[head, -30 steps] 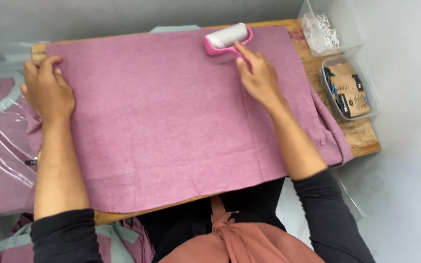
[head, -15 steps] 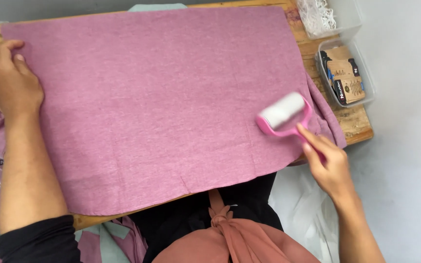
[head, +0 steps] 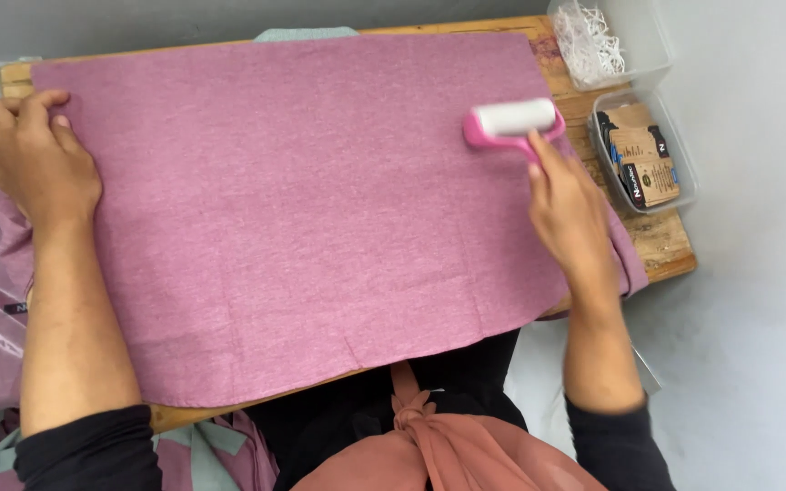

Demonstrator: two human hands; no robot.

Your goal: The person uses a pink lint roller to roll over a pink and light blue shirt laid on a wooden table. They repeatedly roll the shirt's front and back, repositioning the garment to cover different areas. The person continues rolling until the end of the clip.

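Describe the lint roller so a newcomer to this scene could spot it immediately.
On the wooden table lies a pink cloth. Near its far right edge, the right hand holds the lint roller: a white cylinder in a bright pink frame, unlike the clear bins beside it.

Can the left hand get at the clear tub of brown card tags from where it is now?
Probably not without letting go: the left hand presses the pink cloth at the far left edge, while the tub of tags sits beyond the right hand and lint roller.

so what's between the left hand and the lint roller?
Head view: only bare pink fabric between the left hand and the lint roller held by the right hand.
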